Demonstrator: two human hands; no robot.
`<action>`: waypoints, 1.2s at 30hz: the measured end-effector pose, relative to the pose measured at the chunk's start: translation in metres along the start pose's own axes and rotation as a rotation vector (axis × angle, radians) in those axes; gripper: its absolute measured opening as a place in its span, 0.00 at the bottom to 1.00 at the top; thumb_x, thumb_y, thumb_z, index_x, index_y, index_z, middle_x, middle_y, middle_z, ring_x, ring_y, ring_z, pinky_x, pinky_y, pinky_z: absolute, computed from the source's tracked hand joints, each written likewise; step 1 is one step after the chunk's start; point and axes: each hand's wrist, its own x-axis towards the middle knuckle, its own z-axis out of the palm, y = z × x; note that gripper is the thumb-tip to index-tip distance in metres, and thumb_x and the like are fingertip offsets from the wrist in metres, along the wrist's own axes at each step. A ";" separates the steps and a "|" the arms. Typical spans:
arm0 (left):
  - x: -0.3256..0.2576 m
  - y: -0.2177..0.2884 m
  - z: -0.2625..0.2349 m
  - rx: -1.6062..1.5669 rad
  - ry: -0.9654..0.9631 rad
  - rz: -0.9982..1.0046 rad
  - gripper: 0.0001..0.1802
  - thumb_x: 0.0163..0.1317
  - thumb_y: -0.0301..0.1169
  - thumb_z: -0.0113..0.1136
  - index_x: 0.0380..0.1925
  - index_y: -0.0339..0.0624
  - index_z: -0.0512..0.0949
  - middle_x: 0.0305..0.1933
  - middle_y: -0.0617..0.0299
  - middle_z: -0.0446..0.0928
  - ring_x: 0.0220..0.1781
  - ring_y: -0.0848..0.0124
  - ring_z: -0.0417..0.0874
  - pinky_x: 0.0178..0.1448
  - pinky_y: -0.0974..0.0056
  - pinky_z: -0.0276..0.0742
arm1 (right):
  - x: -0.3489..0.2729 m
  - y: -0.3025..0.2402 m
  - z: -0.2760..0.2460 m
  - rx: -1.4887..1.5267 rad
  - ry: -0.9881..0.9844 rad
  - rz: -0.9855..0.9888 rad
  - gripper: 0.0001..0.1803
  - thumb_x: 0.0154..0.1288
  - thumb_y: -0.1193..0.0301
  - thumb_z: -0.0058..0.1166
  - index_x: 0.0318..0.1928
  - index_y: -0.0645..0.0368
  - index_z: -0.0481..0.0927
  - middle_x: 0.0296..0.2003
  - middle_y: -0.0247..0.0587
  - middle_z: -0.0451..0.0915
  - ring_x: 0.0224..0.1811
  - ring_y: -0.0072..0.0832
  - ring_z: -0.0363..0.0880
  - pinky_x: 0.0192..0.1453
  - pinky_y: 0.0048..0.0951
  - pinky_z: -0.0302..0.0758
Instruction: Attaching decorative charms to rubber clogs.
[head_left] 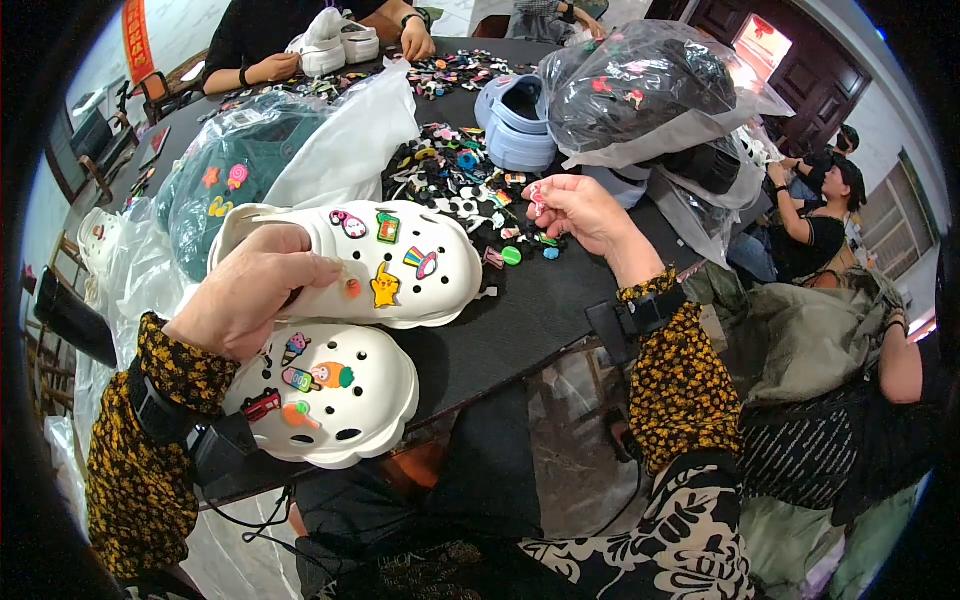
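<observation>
left hand (255, 300) hides clog (370, 262) heel | charm (538, 200) in right hand (585, 212) too small to tell

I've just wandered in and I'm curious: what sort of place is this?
Probably a small workshop where clogs get decorated by hand. White clogs already bear colourful charms, a heap of loose charms covers the black table, and bagged clogs wait nearby.

Bright, even indoor light, prob from overhead and from the window (880, 215) on my right. White clogs (400, 265) near blown out; glare on the clear plastic bags (650, 90). Soft shadows under the clogs on the dark bench (540, 300). Centre sharp. Heavy fisheye bend and black vignette at the rim; far people slightly soft.
</observation>
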 end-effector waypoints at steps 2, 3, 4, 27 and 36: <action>0.001 -0.001 -0.001 -0.003 -0.009 -0.004 0.13 0.58 0.22 0.56 0.42 0.27 0.76 0.43 0.50 0.81 0.41 0.67 0.84 0.49 0.64 0.81 | -0.001 0.000 0.004 0.005 0.012 0.001 0.11 0.70 0.68 0.49 0.45 0.62 0.78 0.29 0.34 0.80 0.25 0.17 0.76 0.27 0.19 0.76; 0.002 -0.003 -0.003 0.000 -0.018 0.000 0.14 0.58 0.22 0.55 0.43 0.27 0.75 0.44 0.50 0.81 0.42 0.67 0.84 0.50 0.64 0.81 | -0.001 0.000 0.005 0.009 0.025 0.002 0.11 0.70 0.68 0.49 0.45 0.61 0.78 0.28 0.34 0.80 0.24 0.16 0.75 0.25 0.19 0.75; 0.004 -0.005 -0.005 0.002 -0.028 0.004 0.14 0.58 0.21 0.55 0.45 0.26 0.75 0.45 0.50 0.81 0.42 0.67 0.84 0.50 0.64 0.81 | 0.000 0.001 0.004 0.009 0.025 0.001 0.11 0.70 0.68 0.49 0.45 0.61 0.78 0.28 0.34 0.80 0.24 0.16 0.75 0.25 0.19 0.75; 0.009 -0.012 -0.014 0.085 0.004 0.050 0.12 0.57 0.23 0.56 0.40 0.29 0.77 0.40 0.54 0.81 0.36 0.71 0.82 0.42 0.68 0.79 | -0.005 0.009 0.033 -0.826 -0.040 -0.454 0.09 0.54 0.74 0.60 0.36 0.62 0.83 0.30 0.45 0.82 0.33 0.33 0.82 0.40 0.32 0.76; -0.003 -0.001 -0.001 0.079 0.051 0.041 0.05 0.56 0.26 0.60 0.27 0.36 0.74 0.30 0.62 0.76 0.29 0.77 0.76 0.33 0.68 0.72 | -0.008 0.009 0.036 -0.992 0.045 -0.592 0.07 0.56 0.74 0.59 0.33 0.65 0.79 0.30 0.45 0.78 0.32 0.31 0.79 0.38 0.31 0.75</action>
